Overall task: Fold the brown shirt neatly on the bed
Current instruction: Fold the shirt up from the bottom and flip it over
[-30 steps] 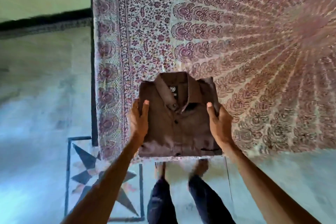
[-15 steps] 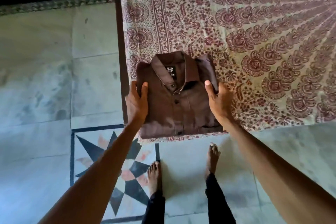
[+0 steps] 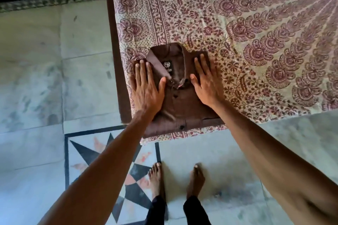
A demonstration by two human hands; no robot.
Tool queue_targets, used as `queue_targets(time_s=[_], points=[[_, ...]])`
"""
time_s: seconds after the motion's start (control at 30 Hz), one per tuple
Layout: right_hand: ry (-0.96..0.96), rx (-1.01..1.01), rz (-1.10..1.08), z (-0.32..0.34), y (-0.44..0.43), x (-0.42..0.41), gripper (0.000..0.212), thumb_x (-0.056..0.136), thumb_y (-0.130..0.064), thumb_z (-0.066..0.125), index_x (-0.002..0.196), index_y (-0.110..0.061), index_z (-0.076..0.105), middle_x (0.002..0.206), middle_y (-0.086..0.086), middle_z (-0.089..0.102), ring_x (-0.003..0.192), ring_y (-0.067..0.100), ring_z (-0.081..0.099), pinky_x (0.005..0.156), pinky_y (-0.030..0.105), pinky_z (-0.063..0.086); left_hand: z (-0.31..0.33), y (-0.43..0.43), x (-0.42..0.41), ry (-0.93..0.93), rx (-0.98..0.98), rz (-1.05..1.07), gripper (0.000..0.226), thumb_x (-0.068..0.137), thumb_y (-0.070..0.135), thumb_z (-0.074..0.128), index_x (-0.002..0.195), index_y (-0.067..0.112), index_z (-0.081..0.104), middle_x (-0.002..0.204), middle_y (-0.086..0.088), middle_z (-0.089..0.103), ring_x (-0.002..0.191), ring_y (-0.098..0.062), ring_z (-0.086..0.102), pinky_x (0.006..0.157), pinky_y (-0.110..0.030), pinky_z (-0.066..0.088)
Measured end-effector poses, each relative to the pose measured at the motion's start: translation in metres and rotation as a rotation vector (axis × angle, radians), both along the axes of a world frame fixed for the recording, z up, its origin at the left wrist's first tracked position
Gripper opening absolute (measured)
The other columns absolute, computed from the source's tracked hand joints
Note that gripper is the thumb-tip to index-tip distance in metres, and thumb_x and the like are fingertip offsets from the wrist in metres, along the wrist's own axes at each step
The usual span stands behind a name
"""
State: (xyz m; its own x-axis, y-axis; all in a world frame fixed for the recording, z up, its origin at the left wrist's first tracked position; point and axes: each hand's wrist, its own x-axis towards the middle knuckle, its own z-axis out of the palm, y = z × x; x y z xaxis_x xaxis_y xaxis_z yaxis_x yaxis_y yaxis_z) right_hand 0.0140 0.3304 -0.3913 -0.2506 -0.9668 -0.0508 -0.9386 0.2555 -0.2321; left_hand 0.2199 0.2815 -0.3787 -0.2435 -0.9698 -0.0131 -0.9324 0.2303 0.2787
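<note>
Half a second ago we gripped its sides; now our left hand (image 3: 146, 86) and right hand (image 3: 206, 84) lie spread flat on the brown shirt (image 3: 180, 102), folded at the bed (image 3: 237, 23) corner, so folding looks finished.

A home bedroom: a bed (image 3: 117, 60) under a printed bedspread (image 3: 237, 23), a tiled floor (image 3: 36, 78) with star inlay (image 3: 102, 153), bare feet (image 3: 155, 177).
</note>
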Motion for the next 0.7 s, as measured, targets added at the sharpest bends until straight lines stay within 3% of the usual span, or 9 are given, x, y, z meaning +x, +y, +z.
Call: queue_targets(time_s=[0.13,0.27,0.43,0.57,0.7], points=[[0.053,0.031,0.004,0.002,0.003,-0.003,0.063,0.098,-0.057,0.016,0.153,-0.026,0.021,0.162,0.0,0.014,0.149,0.029,0.011,0.117,0.053,0.019,-0.002,-0.004,0.003,-0.027,0.001,-0.013,0.073,0.097,0.056,0.023,0.151,0.007,0.019,0.16,-0.012,0.015,0.149,-0.025,0.008,0.121,-0.046,0.009],[0.07,-0.002,-0.127,0.024,0.027,0.013,0.064,0.099,-0.056,0.022,0.153,-0.021,0.023,0.162,0.005,0.013,0.149,0.03,0.007,0.117,0.055,0.016,0.019,0.015,0.004,-0.005,0.024,0.021,0.074,0.096,0.059,0.024,0.152,0.012,0.017,0.161,-0.007,0.01,0.15,-0.022,0.002,0.121,-0.045,0.002],[0.021,0.051,-0.004,0.023,0.076,0.043,0.07,0.096,-0.062,0.027,0.154,-0.023,0.016,0.163,0.006,0.006,0.15,0.027,0.003,0.118,0.051,0.014,0.019,0.072,0.011,-0.042,0.065,-0.095,0.079,0.094,0.063,0.027,0.152,0.011,0.016,0.161,-0.009,0.01,0.15,-0.023,0.003,0.121,-0.045,0.007],[0.065,0.087,-0.039,0.007,0.079,0.043,0.074,0.094,-0.066,0.026,0.154,-0.024,0.017,0.162,0.006,0.011,0.15,0.025,0.006,0.119,0.049,0.012,0.001,0.076,0.021,-0.107,0.066,-0.124,0.082,0.094,0.065,0.027,0.153,0.011,0.01,0.162,-0.007,0.005,0.15,-0.022,-0.001,0.122,-0.043,0.004],[0.059,0.115,-0.027,0.02,0.078,0.041,0.072,0.095,-0.065,0.025,0.153,-0.023,0.02,0.162,0.009,0.013,0.149,0.027,0.01,0.119,0.05,0.014,0.013,0.072,0.021,-0.056,0.086,-0.127,0.08,0.094,0.062,0.03,0.153,0.01,0.014,0.161,-0.009,0.01,0.15,-0.023,0.002,0.122,-0.043,0.004]])
